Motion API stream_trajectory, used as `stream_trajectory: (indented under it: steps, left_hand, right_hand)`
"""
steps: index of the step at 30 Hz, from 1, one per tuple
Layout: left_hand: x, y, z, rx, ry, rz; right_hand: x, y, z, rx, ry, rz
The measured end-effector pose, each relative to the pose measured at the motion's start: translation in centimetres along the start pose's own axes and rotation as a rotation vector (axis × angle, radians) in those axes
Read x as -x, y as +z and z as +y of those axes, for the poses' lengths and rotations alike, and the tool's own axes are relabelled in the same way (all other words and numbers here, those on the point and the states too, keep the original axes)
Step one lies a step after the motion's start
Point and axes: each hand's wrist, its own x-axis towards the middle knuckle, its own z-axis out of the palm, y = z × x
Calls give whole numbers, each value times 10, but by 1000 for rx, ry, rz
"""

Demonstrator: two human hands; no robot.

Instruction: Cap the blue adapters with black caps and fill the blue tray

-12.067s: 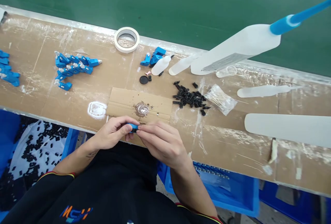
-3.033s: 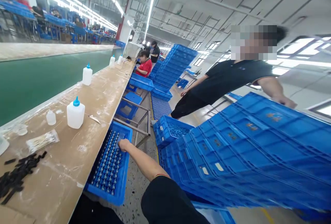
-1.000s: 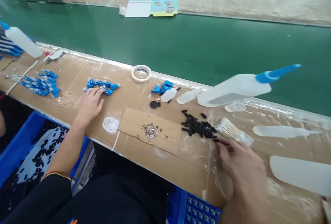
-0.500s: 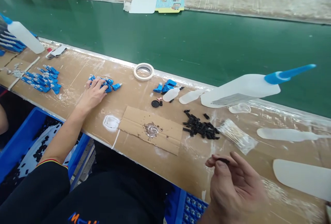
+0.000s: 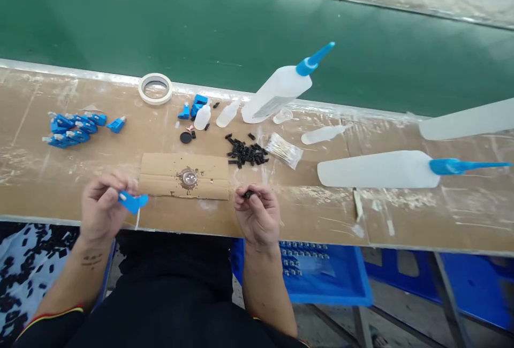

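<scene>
Between the thumb and fingers of my left hand is a blue plastic part, held over the front of the bench. My right hand pinches a small black plastic piece, mostly covered by the fingertips. A cardboard piece lies between the hands, with a shiny wet puddle at its middle. Behind the right hand is a heap of small black pieces. More blue parts are grouped at the left of the bench, one lying apart from them.
A tape roll, small squeeze bottles and a large blue-nozzled bottle line the back edge. Another large bottle lies at right, near bagged cotton swabs. Below the bench hangs a blue tray. Behind runs a green belt.
My left hand has lifted a blue part from the group and come back towards me. My right hand, still pinching the black piece, has moved in left. The view has swung right.
</scene>
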Motion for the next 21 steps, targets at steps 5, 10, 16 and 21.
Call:
stream_trajectory:
  steps: [5,10,16,21]
  left_hand:
    - [13,68,-20,442,-555,-49]
    - [20,72,-23,594,-799,-48]
    - [23,68,-10,645,-810,246]
    - [35,69,-11,442,-764,145]
  right_hand:
    - [9,16,0,-57,50,-42]
    - [19,23,5,-49,60,-61]
    - [27,30,12,-131,66,-202]
    - [32,30,12,-72,-50,-292]
